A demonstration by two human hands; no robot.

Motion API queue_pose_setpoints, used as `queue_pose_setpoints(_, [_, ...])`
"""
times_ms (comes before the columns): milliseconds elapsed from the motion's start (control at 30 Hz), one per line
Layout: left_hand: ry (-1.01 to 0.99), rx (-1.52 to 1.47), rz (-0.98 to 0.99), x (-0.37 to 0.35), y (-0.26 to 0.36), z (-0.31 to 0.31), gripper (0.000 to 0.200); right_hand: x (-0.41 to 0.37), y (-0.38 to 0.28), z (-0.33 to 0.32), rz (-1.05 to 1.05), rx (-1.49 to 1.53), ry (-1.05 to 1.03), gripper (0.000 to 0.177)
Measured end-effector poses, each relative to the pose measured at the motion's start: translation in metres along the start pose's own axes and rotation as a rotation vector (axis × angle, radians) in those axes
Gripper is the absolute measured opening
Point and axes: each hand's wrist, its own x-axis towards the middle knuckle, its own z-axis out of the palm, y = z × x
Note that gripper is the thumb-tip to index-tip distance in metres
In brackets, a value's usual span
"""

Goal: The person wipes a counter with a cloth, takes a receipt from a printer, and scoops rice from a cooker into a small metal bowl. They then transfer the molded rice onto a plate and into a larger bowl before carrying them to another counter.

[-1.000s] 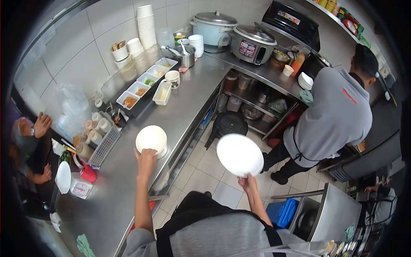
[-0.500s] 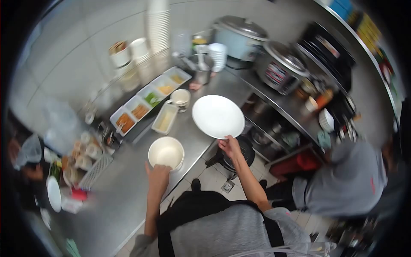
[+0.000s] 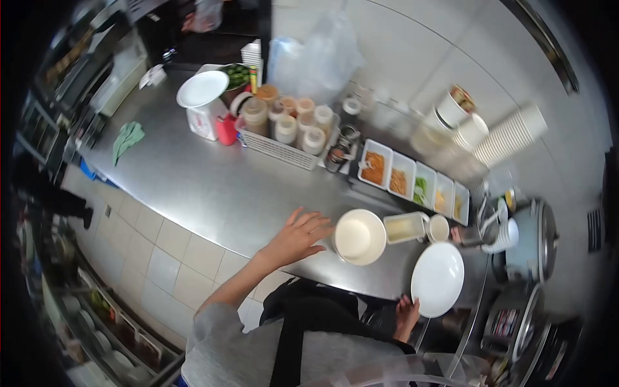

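Observation:
My left hand [image 3: 296,238] is open over the steel counter, fingers spread, just left of a cream round bowl [image 3: 360,237] and holding nothing. My right hand [image 3: 406,315] grips the lower edge of a white oval plate [image 3: 438,280] at the counter's right. Between bowl and plate sit a small rectangular tub [image 3: 404,228] of pale contents and a cream cup [image 3: 438,228]. Behind them a row of white trays holds orange, brown, green and yellow food, among them an orange-filled tray [image 3: 374,164].
A basket of bottles [image 3: 280,149], a scale [image 3: 202,122] with a white dish, and a green cloth [image 3: 127,140] are on the counter [image 3: 193,187]. Stacked cups [image 3: 512,137] stand along the wall. Rice cookers [image 3: 530,242] are at the right.
The view has swung left. My left hand has let go of the bowl's rim and spread its fingers beside it. My right hand still holds the plate.

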Motion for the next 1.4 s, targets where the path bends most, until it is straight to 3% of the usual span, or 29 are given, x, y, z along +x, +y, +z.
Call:
queue_pose_setpoints(67, [0.117, 0.057, -0.152, -0.02, -0.011, -0.011, 0.043, -0.001, -0.004, 0.001, 0.044, -0.099, 0.029, 0.061])
queue_pose_setpoints(100, [0.155, 0.105, -0.23, -0.032, -0.016, -0.016, 0.041, -0.021, -0.012, 0.019, 0.032, -0.147, 0.005, 0.056])
queue_pose_setpoints(200, [0.253, 0.226, -0.44, -0.064, -0.031, -0.023, 0.036, -0.03, -0.024, 0.019, 0.148, -0.143, 0.048, 0.064])
queue_pose_setpoints(267, [0.318, 0.29, -0.552, -0.08, -0.038, -0.024, 0.032, 0.136, 0.045, -0.153, 0.416, 0.246, -1.091, 0.055])
queue_pose_setpoints(300, [0.342, 0.324, -0.574, -0.086, -0.041, -0.027, 0.03, 0.101, 0.028, -0.105, 0.248, -0.04, -0.424, 0.055])
queue_pose_setpoints(333, [0.364, 0.35, -0.592, -0.089, -0.048, -0.031, 0.029, 0.079, 0.026, -0.07, 0.245, -0.15, -0.214, 0.054])
queue_pose_setpoints(367, [0.381, 0.37, -0.614, -0.095, -0.054, -0.037, 0.029, 0.075, 0.027, -0.05, 0.262, -0.198, -0.186, 0.054])
queue_pose_setpoints(433, [0.418, 0.418, -0.661, -0.113, -0.076, -0.049, 0.03, 0.072, 0.028, -0.012, 0.297, -0.264, -0.203, 0.052])
queue_pose_setpoints(567, [0.466, 0.538, -0.696, -0.158, -0.187, -0.098, 0.036, 0.037, 0.043, 0.062, 0.371, -0.418, -0.338, 0.05])
queue_pose_setpoints(700, [0.596, 0.481, -0.695, -0.208, -0.322, -0.174, 0.066, -0.016, 0.078, 0.141, 0.413, -0.618, -0.522, 0.048])
queue_pose_setpoints(767, [0.576, 0.54, -0.826, -0.239, -0.403, -0.208, 0.076, -0.043, 0.097, 0.186, 0.411, -0.745, -0.623, 0.047])
queue_pose_setpoints(833, [0.558, 0.594, -1.142, -0.258, -0.467, -0.236, 0.075, -0.074, 0.116, 0.231, 0.404, -0.902, -0.733, 0.046])
queue_pose_setpoints(900, [0.566, 0.653, -1.212, -0.289, -0.53, -0.25, 0.07, -0.105, 0.131, 0.274, 0.382, -1.094, -0.861, 0.045])
queue_pose_setpoints(967, [0.486, 0.427, -1.369, -0.325, -0.595, -0.243, 0.057, -0.134, 0.145, 0.307, 0.35, -1.286, -1.001, 0.044])
queue_pose_setpoints(1000, [0.55, 0.602, -1.245, -0.308, -0.553, -0.252, 0.031, -0.147, 0.15, 0.319, 0.323, -1.368, -1.081, 0.043])
queue_pose_setpoints(1033, [0.651, 0.668, -1.062, -0.313, -0.562, -0.243, 0.015, -0.158, 0.154, 0.329, 0.297, -1.441, -1.157, 0.043])
queue_pose_setpoints(1100, [0.603, 0.571, -0.937, -0.308, -0.539, -0.209, 0.009, -0.178, 0.161, 0.337, 0.231, -1.539, -1.311, 0.042])
queue_pose_setpoints(1133, [0.634, 0.678, -0.784, -0.301, -0.515, -0.187, 0.008, -0.187, 0.163, 0.338, 0.192, -1.565, -1.378, 0.041])
queue_pose_setpoints(1167, [0.496, 0.565, -0.888, -0.289, -0.475, -0.178, 0.007, -0.195, 0.166, 0.336, 0.159, -1.573, -1.436, 0.041])
queue_pose_setpoints(1200, [0.462, 0.624, -0.846, -0.28, -0.441, -0.158, 0.009, -0.203, 0.17, 0.335, 0.13, -1.561, -1.483, 0.04])
queue_pose_setpoints(1300, [0.177, 0.436, -0.695, -0.257, -0.347, -0.106, 0.02, -0.227, 0.182, 0.329, 0.069, -1.42, -1.527, 0.039])
queue_pose_setpoints(1400, [-0.107, 0.196, -0.648, -0.228, -0.267, -0.104, 0.04, -0.26, 0.179, 0.353, 0.144, -1.159, -1.301, 0.041])
